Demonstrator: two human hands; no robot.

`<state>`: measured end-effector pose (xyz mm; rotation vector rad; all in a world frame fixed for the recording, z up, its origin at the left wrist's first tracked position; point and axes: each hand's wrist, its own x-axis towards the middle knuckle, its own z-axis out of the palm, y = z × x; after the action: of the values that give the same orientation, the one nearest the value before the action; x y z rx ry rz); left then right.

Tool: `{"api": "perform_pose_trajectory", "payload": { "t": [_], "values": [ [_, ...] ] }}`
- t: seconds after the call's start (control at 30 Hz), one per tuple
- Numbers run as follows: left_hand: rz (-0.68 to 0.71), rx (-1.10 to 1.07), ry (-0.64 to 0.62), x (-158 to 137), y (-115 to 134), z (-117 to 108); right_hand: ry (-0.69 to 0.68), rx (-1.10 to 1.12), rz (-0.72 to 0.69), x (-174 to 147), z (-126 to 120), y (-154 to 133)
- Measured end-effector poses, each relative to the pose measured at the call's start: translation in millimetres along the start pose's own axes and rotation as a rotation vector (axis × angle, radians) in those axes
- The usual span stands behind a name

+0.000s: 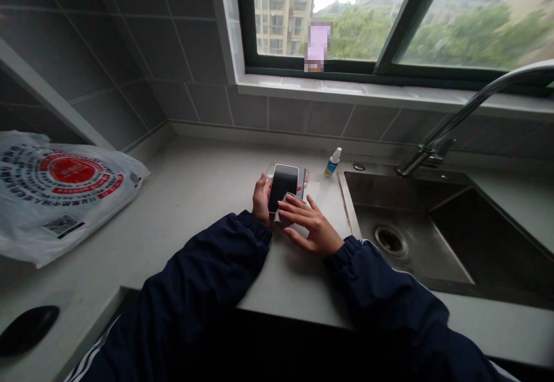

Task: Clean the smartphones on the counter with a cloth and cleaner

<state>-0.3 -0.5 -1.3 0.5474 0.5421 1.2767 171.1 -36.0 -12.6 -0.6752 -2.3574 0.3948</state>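
My left hand (261, 200) is closed around the side of a smartphone (283, 184), which has a dark screen and a pale edge. The phone is tilted up over the counter. Across its lower right part lies my right hand (315, 227), fingers extended over a small grey cloth (282, 216) pressed to the screen. Part of the cloth is hidden under those fingers. Just behind the phone, a clear-edged flat item (307, 175) is partly covered, so I cannot tell what it is. A small white spray bottle (332, 163) with a blue and yellow label stands beyond my right hand.
A steel sink (407, 220) with a curved faucet (459, 111) is at the right. On the left of the counter (194, 180) lies a white plastic bag (64, 191) with red print. A black object (28, 330) sits at lower left. A window is behind.
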Motion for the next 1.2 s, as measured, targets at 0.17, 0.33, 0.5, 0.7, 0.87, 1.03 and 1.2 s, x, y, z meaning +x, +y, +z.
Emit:
{"api": "perform_pose_trajectory", "payload": {
  "t": [0.17,0.33,0.5,0.7,0.87,1.03,1.2],
  "values": [
    [-0.017,-0.048,-0.003,1,-3,0,-0.021,-0.048,0.04,0,2,2],
    [-0.001,-0.054,-0.062,0,-7,0,-0.024,-0.109,0.092,1,1,3],
    [0.018,-0.065,-0.09,0,-10,2,0.003,-0.168,0.153,1,0,6],
    [-0.035,-0.042,-0.149,-2,-12,4,0.051,-0.213,0.238,1,-1,11],
    [-0.094,0.004,-0.187,-9,-12,8,0.141,-0.248,0.298,1,-2,13],
    [-0.119,0.028,-0.198,-9,-15,9,0.232,-0.235,0.35,0,-1,15],
    [-0.158,0.031,-0.209,-6,-19,1,0.361,-0.181,0.274,0,0,20]
  ]
}}
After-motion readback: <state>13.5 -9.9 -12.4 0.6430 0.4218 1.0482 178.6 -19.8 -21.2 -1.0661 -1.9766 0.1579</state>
